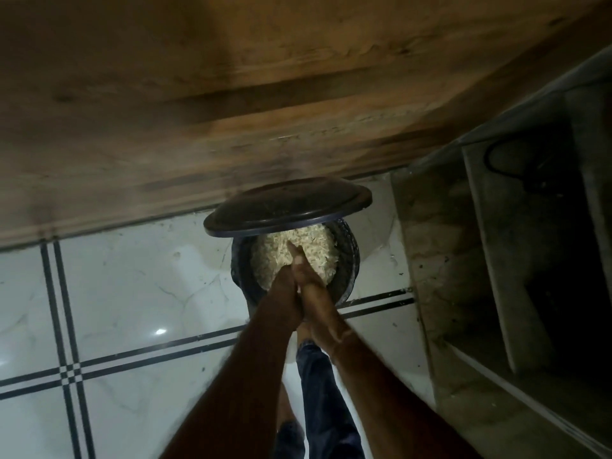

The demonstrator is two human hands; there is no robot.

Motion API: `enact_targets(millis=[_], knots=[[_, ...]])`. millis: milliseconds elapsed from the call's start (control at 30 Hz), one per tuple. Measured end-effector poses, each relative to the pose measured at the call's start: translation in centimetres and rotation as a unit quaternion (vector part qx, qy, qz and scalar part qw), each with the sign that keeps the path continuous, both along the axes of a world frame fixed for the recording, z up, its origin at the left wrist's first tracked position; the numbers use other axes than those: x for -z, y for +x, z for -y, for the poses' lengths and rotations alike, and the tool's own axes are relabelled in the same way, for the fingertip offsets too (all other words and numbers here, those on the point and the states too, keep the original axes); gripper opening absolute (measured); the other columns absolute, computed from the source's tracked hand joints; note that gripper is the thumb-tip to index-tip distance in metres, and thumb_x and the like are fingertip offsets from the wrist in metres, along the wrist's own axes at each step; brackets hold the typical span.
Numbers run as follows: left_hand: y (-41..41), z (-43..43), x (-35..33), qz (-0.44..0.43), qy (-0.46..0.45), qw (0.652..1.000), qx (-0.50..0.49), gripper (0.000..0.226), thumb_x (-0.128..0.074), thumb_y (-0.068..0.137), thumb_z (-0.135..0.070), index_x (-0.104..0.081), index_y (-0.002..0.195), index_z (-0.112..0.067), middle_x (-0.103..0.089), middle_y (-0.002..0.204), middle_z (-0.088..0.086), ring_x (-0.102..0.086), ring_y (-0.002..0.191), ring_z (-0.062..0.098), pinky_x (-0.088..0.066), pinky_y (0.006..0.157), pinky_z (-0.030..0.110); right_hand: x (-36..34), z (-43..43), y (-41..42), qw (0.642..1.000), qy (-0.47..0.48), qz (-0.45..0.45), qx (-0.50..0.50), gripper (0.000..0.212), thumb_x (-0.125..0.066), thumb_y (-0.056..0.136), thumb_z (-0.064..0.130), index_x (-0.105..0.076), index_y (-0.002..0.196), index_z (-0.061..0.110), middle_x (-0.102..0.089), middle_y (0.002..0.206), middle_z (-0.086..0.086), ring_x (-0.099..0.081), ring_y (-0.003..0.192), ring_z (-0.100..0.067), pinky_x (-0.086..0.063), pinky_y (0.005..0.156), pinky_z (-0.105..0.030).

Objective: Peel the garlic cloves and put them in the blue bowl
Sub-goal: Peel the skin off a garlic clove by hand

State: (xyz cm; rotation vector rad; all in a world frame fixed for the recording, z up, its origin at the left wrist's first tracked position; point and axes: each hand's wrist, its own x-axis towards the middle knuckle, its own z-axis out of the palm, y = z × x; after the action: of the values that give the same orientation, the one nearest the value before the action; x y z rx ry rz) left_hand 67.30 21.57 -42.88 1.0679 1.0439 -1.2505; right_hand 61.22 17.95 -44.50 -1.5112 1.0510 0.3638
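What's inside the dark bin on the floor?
Pale flaky scraps fill the bin. The tilted lid hides its far part; the left hand and right hand, pressed together, cover the near part.

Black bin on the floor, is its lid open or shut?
Open. The lid sits tilted over the far rim of the bin, leaving pale scraps inside exposed.

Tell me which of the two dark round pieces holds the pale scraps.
The lower, deeper one: the bucket, its mouth full of scraps. The flat lid leans tilted over its far rim.
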Motion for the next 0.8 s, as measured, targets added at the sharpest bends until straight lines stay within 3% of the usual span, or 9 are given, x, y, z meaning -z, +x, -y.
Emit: enact_targets(millis=[67, 133, 200, 267, 367, 433, 500, 633, 800], knots=[[-0.3, 0.0, -1.6, -0.002, 0.006, 1.0, -0.03, 0.034, -0.05, 0.106, -0.044, -0.065, 0.123, -0.018, -0.066, 0.107, 0.005, -0.061, 0.103, 0.023, -0.041, 0.114, 0.049, -0.8, 0.0, -0.3, 0.993, 0.073, 0.014, 0.09, 0.033, -0.048, 0.112, 0.032, -0.064, 0.141, 0.031, -0.058, 0.149, -0.008, -0.053, 0.139, -0.027, -0.037, 0.123, -0.046], [-0.3, 0.4, -4.3, 0.015, 0.009, 0.999, -0.046, 0.035, -0.053, 0.105, -0.044, -0.061, 0.129, -0.02, -0.064, 0.122, 0.009, -0.059, 0.109, 0.028, -0.042, 0.106, 0.051, -2.0, 0.9, -0.1, 0.981, 0.103, -0.034, 0.16, 0.03, -0.049, 0.112, 0.024, -0.076, 0.109, 0.036, -0.07, 0.123, -0.013, -0.061, 0.116, -0.024, -0.041, 0.119, -0.044], [-0.4, 0.2, -5.9, 0.039, 0.006, 0.998, -0.048, 0.036, -0.053, 0.106, -0.04, -0.058, 0.134, -0.018, -0.061, 0.124, 0.012, -0.059, 0.107, 0.03, -0.043, 0.105, 0.05, -4.0, 1.4, -0.3, 0.973, 0.151, -0.013, 0.173, 0.026, -0.048, 0.112, 0.033, -0.068, 0.128, 0.029, -0.066, 0.121, 0.004, -0.057, 0.113, -0.015, -0.038, 0.112, -0.034], [-0.8, 0.7, -8.4, 0.054, 0.01, 0.999, -0.001, 0.039, -0.056, 0.106, -0.036, -0.06, 0.133, -0.009, -0.064, 0.12, 0.016, -0.062, 0.113, 0.036, -0.043, 0.113, 0.05, -6.6, 1.5, -1.2, 0.982, 0.144, 0.009, 0.118, 0.043, -0.047, 0.108, 0.039, -0.056, 0.144, 0.017, -0.061, 0.136, 0.001, -0.056, 0.124, -0.014, -0.041, 0.108, -0.029], [-1.9, 1.4, -12.7, 0.15, 0.034, 0.981, 0.116, 0.026, -0.057, 0.106, -0.025, -0.063, 0.129, -0.013, -0.063, 0.122, 0.008, -0.061, 0.111, 0.027, -0.044, 0.114, 0.056, -9.6, 2.5, -4.0, 0.976, 0.132, -0.023, 0.17, 0.016, -0.048, 0.112, 0.023, -0.063, 0.111, 0.02, -0.072, 0.098, 0.004, -0.068, 0.087, -0.008, -0.053, 0.073, -0.017], [-2.7, 0.5, -15.5, 0.261, 0.076, 0.94, 0.204, 0.033, -0.062, 0.104, -0.029, -0.063, 0.135, -0.019, -0.06, 0.139, 0.005, -0.058, 0.12, 0.026, -0.046, 0.113, 0.053, -13.0, 3.4, -5.5, 0.979, 0.098, -0.016, 0.177, 0.023, -0.052, 0.111, 0.026, -0.067, 0.125, 0.017, -0.072, 0.11, -0.001, -0.071, 0.104, -0.019, -0.055, 0.074, -0.017], [-4.1, -0.9, -18.7, 0.35, 0.117, 0.872, 0.322, 0.043, -0.064, 0.102, -0.033, -0.059, 0.143, -0.02, -0.053, 0.153, 0.007, -0.053, 0.134, 0.029, -0.043, 0.116, 0.044, -16.9, 3.6, -7.7, 0.982, 0.045, 0.044, 0.179, 0.031, -0.053, 0.111, 0.024, -0.067, 0.137, 0.015, -0.069, 0.128, -0.005, -0.066, 0.121, -0.024, -0.054, 0.078, -0.011], [-8.6, -2.8, -27.6, 0.46, 0.108, 0.763, 0.441, 0.048, -0.063, 0.102, -0.028, -0.054, 0.148, -0.019, -0.051, 0.155, 0.009, -0.049, 0.141, 0.029, -0.039, 0.115, 0.034, -26.9, 3.1, -14.1, 0.971, -0.03, 0.122, 0.205, 0.022, -0.055, 0.11, 0.023, -0.068, 0.126, 0.027, -0.069, 0.125, 0.01, -0.063, 0.115, -0.001, -0.048, 0.082, -0.002], [-16.3, -2.5, -37.5, 0.566, 0.039, 0.672, 0.477, 0.043, -0.067, 0.099, -0.022, -0.061, 0.142, -0.016, -0.063, 0.142, 0.007, -0.06, 0.128, 0.028, -0.045, 0.111, 0.034, -37.4, 1.5, -24.3, 0.944, -0.137, 0.162, 0.254, 0.03, -0.057, 0.107, 0.039, -0.066, 0.134, 0.031, -0.067, 0.132, 0.016, -0.062, 0.124, -0.005, -0.053, 0.106, -0.031]])
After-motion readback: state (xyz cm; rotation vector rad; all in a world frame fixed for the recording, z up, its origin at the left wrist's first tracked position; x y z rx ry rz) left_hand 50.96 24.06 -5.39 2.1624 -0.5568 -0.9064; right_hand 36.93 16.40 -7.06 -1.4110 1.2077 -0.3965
